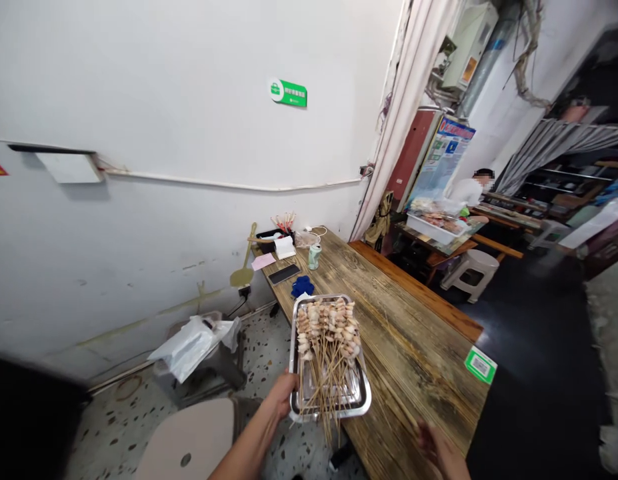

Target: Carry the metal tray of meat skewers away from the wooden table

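My left hand is closed on the left rim of a shiny metal tray. The tray hangs partly over the left edge of the wooden table. Many meat skewers lie in it, meat at the far end and bare sticks pointing towards me, some jutting past the near rim. Low over the table's near right part, my right hand is apart from the tray; its fingers are smeared, and thin pale sticks seem to lie close to it. Beyond the tray sits a dark blue flower-shaped thing.
On the table are a phone, a drink can, pink paper and a green code card. Stools stand at left. A person sits farther back, near a white tub of food.
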`<state>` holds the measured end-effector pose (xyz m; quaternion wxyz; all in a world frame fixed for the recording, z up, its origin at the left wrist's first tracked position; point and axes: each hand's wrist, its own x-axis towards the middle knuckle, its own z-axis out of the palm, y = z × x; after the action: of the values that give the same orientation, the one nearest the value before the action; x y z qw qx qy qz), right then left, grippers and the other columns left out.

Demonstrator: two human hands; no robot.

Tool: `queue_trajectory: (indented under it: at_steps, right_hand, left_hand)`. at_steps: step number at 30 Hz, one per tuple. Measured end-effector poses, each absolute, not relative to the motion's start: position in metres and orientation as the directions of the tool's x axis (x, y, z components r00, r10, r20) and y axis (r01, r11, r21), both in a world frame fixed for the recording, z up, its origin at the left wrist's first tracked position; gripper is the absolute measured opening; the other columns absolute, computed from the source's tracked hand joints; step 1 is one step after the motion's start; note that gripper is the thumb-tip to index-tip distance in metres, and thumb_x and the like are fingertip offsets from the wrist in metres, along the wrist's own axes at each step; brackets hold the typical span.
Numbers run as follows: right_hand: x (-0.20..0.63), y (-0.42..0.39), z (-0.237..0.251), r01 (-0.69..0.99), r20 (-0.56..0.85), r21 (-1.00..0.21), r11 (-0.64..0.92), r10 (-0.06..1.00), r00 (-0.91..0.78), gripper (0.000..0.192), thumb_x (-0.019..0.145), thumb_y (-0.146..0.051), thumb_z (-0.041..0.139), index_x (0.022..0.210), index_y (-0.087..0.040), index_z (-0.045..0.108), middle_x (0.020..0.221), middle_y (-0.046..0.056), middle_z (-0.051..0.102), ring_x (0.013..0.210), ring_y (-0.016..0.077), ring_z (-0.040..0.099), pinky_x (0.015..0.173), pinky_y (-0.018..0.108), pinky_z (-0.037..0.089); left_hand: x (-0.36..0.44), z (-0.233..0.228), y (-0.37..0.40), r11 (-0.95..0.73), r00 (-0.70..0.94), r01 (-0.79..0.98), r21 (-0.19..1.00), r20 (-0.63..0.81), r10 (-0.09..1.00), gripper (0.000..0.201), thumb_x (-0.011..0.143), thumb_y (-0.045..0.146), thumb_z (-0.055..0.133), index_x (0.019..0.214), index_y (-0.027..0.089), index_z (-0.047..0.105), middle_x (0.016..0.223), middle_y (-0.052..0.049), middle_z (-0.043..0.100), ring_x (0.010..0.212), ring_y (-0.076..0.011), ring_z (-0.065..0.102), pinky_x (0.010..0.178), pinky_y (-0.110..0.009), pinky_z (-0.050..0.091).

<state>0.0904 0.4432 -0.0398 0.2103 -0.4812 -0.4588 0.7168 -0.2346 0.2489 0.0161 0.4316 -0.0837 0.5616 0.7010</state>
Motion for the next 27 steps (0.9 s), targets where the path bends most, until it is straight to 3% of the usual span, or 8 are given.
queue_trajectory:
  at_steps: [3, 7, 13, 17, 23, 27]
  right_hand:
    - [0.042, 0.449, -0.01, 0.118, -0.376, -0.914, -0.389, 0.7, -0.607, 0.045, 0.058, -0.059, 0.067, 0.081, -0.02, 0.07, 0.089, 0.008, 0.07, 0.088, 0.0264, 0.064, 0.086, 0.039, 0.046]
    - [0.009, 0.445, 0.021, 0.092, -0.312, -0.921, -0.379, 0.576, -0.755, 0.049, 0.058, -0.06, 0.067, 0.087, -0.02, 0.069, 0.088, 0.009, 0.07, 0.083, 0.025, 0.064, 0.08, 0.038, 0.048]
    - [0.034, 0.422, 0.037, 0.207, -0.351, -0.846, -0.491, 0.222, -0.91, 0.048, 0.06, -0.052, 0.071, 0.093, -0.018, 0.069, 0.097, 0.009, 0.069, 0.095, 0.0248, 0.061, 0.089, 0.038, 0.043]
    - [0.05, 0.391, 0.041, 0.285, -0.336, -0.817, -0.501, 0.012, -0.942, 0.045, 0.057, -0.046, 0.075, 0.093, -0.02, 0.07, 0.099, 0.008, 0.068, 0.102, 0.0251, 0.058, 0.094, 0.036, 0.04]
    - [0.046, 0.32, 0.041, 0.403, -0.378, -0.796, -0.451, -0.149, -0.914, 0.044, 0.053, -0.042, 0.078, 0.089, -0.017, 0.07, 0.089, 0.008, 0.07, 0.093, 0.0249, 0.062, 0.086, 0.036, 0.045]
    - [0.043, 0.265, 0.045, 0.454, -0.354, -0.791, -0.411, -0.297, -0.887, 0.04, 0.058, -0.042, 0.075, 0.088, -0.017, 0.07, 0.086, 0.007, 0.071, 0.086, 0.024, 0.064, 0.08, 0.035, 0.048]
  left_hand:
    - [-0.216, 0.021, 0.231, -0.037, -0.674, -0.657, 0.753, -0.564, 0.477, 0.031, 0.04, -0.005, 0.041, 0.063, 0.016, 0.042, 0.042, 0.008, 0.041, 0.033, -0.0084, 0.041, 0.037, -0.019, 0.036]
    - [-0.17, 0.031, 0.206, -0.135, -0.712, -0.664, 0.735, -0.567, 0.414, 0.035, 0.039, -0.006, 0.04, 0.067, 0.015, 0.046, 0.042, 0.008, 0.041, 0.033, -0.0081, 0.043, 0.042, -0.021, 0.042]
    - [-0.072, 0.037, 0.162, -0.315, -0.712, -0.702, 0.638, -0.63, 0.31, 0.053, 0.038, -0.006, 0.041, 0.085, 0.017, 0.052, 0.045, 0.008, 0.046, 0.042, -0.0135, 0.054, 0.051, -0.028, 0.049]
    - [-0.018, 0.038, 0.127, -0.402, -0.715, -0.684, 0.609, -0.669, 0.203, 0.05, 0.039, -0.003, 0.041, 0.083, 0.017, 0.052, 0.044, 0.007, 0.045, 0.04, -0.0143, 0.053, 0.05, -0.029, 0.049]
    - [0.029, 0.048, 0.063, -0.476, -0.787, -0.552, 0.685, -0.616, 0.026, 0.05, 0.037, -0.002, 0.04, 0.082, 0.016, 0.05, 0.045, 0.003, 0.05, 0.039, -0.0163, 0.052, 0.047, -0.028, 0.046]
    - [0.049, 0.05, 0.011, -0.5, -0.795, -0.511, 0.699, -0.606, -0.035, 0.047, 0.036, -0.001, 0.039, 0.079, 0.016, 0.049, 0.045, 0.003, 0.051, 0.039, -0.0158, 0.052, 0.048, -0.028, 0.047]
